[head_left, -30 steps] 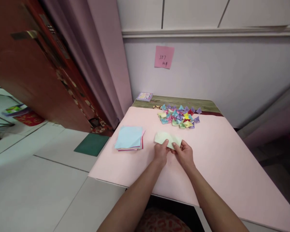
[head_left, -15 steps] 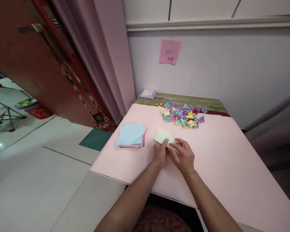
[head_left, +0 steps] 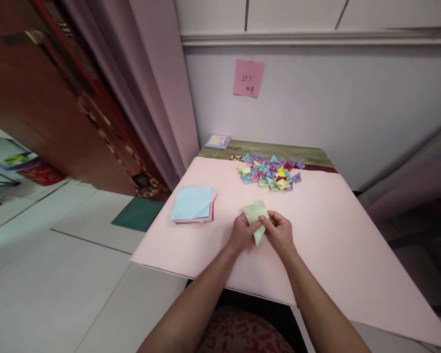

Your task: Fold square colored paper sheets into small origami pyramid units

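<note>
My left hand (head_left: 241,231) and my right hand (head_left: 279,231) meet over the pink table cover (head_left: 330,235), both pinching a pale green folded paper (head_left: 255,214). The paper stands up between my fingertips, its upper part free and a narrow point hanging below them. A stack of coloured square sheets (head_left: 193,204) with a light blue one on top lies to the left of my left hand. Farther back sits a heap of small folded paper pieces (head_left: 269,172) in many colours.
A small printed packet (head_left: 218,141) rests at the table's back left corner on bare wood. A pink note (head_left: 248,78) is stuck on the wall. A lilac curtain (head_left: 158,83) and a dark red door (head_left: 47,103) stand at the left above a tiled floor.
The green paper was lying wider and flatter on the table; now it is folded narrower and lifted upright between both hands, which have come closer together.
</note>
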The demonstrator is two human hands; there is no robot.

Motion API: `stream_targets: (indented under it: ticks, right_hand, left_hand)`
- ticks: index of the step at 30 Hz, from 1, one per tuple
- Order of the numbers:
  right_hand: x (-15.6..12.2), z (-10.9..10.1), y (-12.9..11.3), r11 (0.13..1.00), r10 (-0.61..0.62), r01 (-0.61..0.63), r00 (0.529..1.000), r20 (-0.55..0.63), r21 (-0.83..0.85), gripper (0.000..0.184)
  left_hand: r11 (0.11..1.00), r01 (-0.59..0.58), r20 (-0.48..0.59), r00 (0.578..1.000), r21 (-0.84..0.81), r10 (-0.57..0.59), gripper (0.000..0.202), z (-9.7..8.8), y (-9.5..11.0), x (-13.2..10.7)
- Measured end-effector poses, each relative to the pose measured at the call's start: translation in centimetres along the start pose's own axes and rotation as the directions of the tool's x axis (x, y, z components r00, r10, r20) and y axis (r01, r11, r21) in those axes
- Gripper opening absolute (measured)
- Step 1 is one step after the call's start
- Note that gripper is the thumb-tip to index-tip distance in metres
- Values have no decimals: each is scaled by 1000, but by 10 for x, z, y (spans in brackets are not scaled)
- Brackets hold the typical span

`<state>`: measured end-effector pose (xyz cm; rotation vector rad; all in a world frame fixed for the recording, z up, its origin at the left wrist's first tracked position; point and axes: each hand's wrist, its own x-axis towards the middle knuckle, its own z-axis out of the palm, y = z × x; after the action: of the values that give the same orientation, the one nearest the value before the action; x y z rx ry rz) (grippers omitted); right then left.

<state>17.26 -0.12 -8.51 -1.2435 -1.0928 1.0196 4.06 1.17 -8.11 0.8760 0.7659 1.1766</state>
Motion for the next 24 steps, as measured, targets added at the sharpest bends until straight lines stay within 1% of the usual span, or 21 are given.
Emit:
stream_targets:
  ticks: [2, 5, 8, 10, 12, 14, 15, 17, 20, 22, 24]
  right_hand:
    - [0, 0, 1, 999, 1, 0, 1000, -31, 42, 31]
    - [1, 0, 1, 995, 16, -5, 994, -108, 99, 31]
    - [3, 0, 1, 986, 50, -26, 988, -149, 162, 33]
    - [5, 0, 1, 980, 47, -9, 982, -183, 200, 33]
    - [6, -1, 1, 974, 33, 12, 980, -195, 228, 32]
    - [7, -1, 0, 967, 34, 14, 983, -182, 255, 31]
    - [7, -1, 0, 963, 47, 4, 982, -181, 271, 31]
    - [6, 1, 0, 952, 102, -42, 978, -183, 305, 32]
    - [4, 7, 1, 929, 175, -115, 974, -143, 352, 37]
    - [2, 12, 2, 921, 180, -131, 978, -103, 367, 41]
    - [0, 16, 2, 923, 172, -133, 982, -77, 362, 42]
  left_hand:
    - [1000, 3, 63, 998, 17, -4, 46, 0, 1, -1]
    - [1000, 23, 151, 988, 19, -25, 52, 1, 3, -3]
    - [997, 31, 174, 984, 70, -43, 38, 2, 4, -4]
    - [992, 32, 146, 988, 121, -50, 29, 2, 5, -4]
    - [988, 24, 93, 995, 150, -39, 26, 0, 6, -4]
    - [992, 10, 23, 1000, 125, -13, 25, -1, 7, -2]
    - [996, 2, -14, 1000, 88, -1, 25, -2, 7, -1]
    - [999, -12, -97, 995, -38, 8, 25, -3, 9, 2]
    - [962, -64, -209, 978, -265, 8, 27, -2, 10, 7]
    - [939, -75, -215, 977, -336, 2, 28, 0, 10, 8]
    - [949, -50, -168, 986, -310, -3, 27, 2, 9, 7]
